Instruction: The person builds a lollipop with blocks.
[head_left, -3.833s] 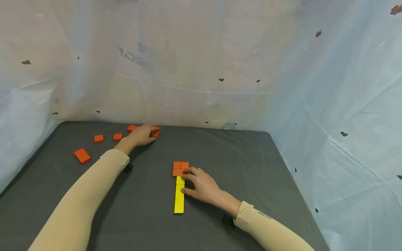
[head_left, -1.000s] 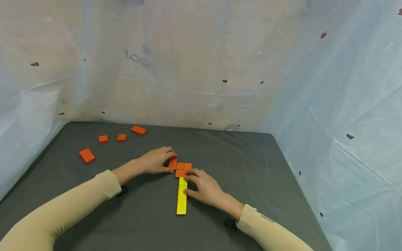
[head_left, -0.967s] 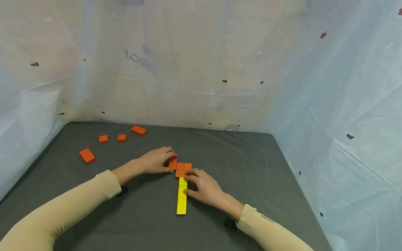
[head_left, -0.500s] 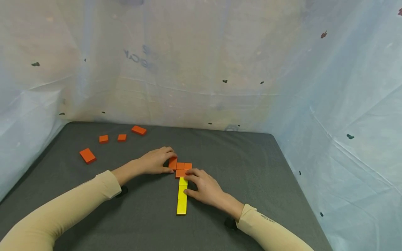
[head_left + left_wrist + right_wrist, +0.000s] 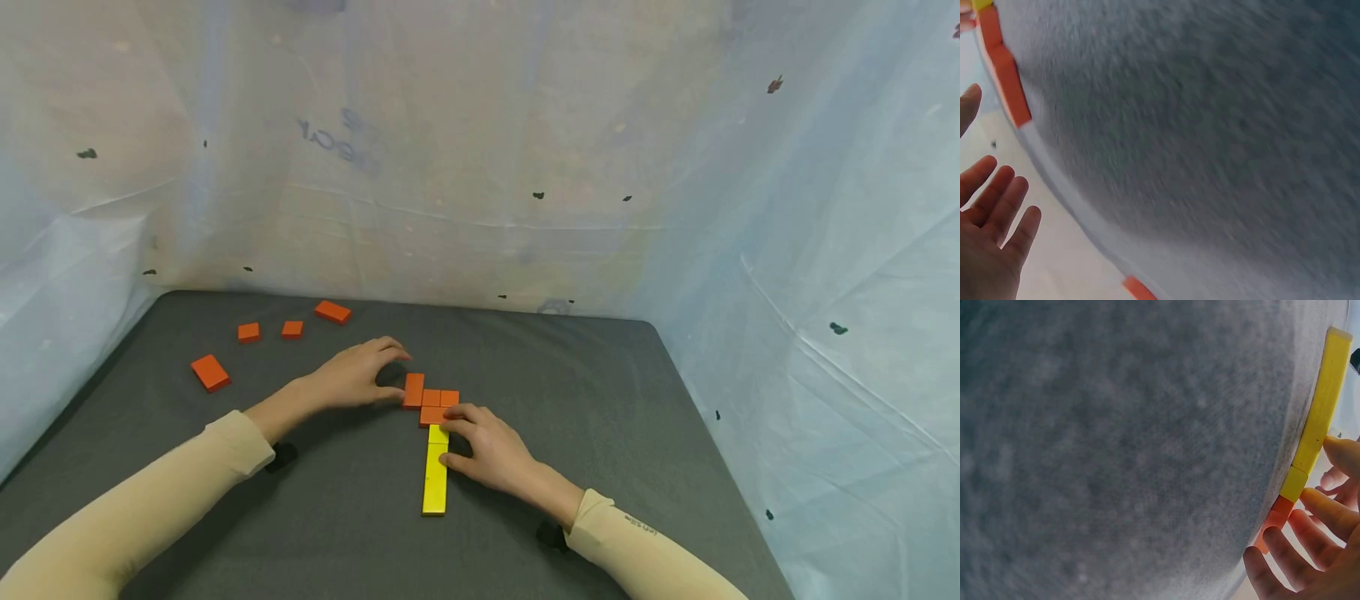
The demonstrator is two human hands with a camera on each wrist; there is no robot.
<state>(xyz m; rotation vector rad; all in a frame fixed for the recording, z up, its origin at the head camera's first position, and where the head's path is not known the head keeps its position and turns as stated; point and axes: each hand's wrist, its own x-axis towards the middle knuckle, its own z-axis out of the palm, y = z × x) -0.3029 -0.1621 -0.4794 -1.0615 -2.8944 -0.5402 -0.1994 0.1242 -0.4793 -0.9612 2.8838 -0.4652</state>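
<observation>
My left hand [image 5: 352, 375] is spread just left of an upright-lying orange rectangular block [image 5: 414, 390], its thumb near the block's lower left edge; in the left wrist view the left hand [image 5: 994, 231] has its fingers apart with nothing between them. That block adjoins two small orange squares [image 5: 440, 397], with another orange block [image 5: 431, 415] below them. A yellow square [image 5: 438, 433] and a long yellow block [image 5: 434, 479] continue the row toward me. My right hand [image 5: 487, 446] rests along the row's right side, fingertips touching the lower orange block and thumb at the long yellow block.
Loose orange pieces lie at the back left: a larger block [image 5: 211, 372], two small squares [image 5: 249, 332] and a rectangular block [image 5: 333, 312]. A dark grey cloth covers the table [image 5: 562, 375]. Pale plastic sheeting [image 5: 450, 150] rises behind and at the sides.
My left hand brought an orange block from the back edge to the left of the orange squares. It has now let go and drawn slightly left. My right hand has stayed in place.
</observation>
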